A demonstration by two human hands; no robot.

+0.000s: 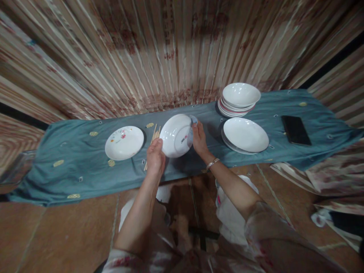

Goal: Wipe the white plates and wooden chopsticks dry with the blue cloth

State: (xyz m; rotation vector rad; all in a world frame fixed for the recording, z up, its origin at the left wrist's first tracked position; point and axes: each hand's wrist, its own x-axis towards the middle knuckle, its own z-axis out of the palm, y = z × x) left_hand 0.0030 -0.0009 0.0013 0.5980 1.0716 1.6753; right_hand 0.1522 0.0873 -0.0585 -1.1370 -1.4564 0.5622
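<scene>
White plate [174, 135] is tilted between both grips, over the table [85, 163], left hand [155, 157] pinching its near-left rim, right hand [200, 140] holding a bluish rag [193, 118] against its right side.

Over the camera I see smooth, shiny china on the middle plate [173, 132], shiny bowls [241, 95] far right, wooden chopsticks [155, 133], a dull, wrinkly cloth table cover [71, 174] and a shiny metal bracelet [212, 163].
</scene>
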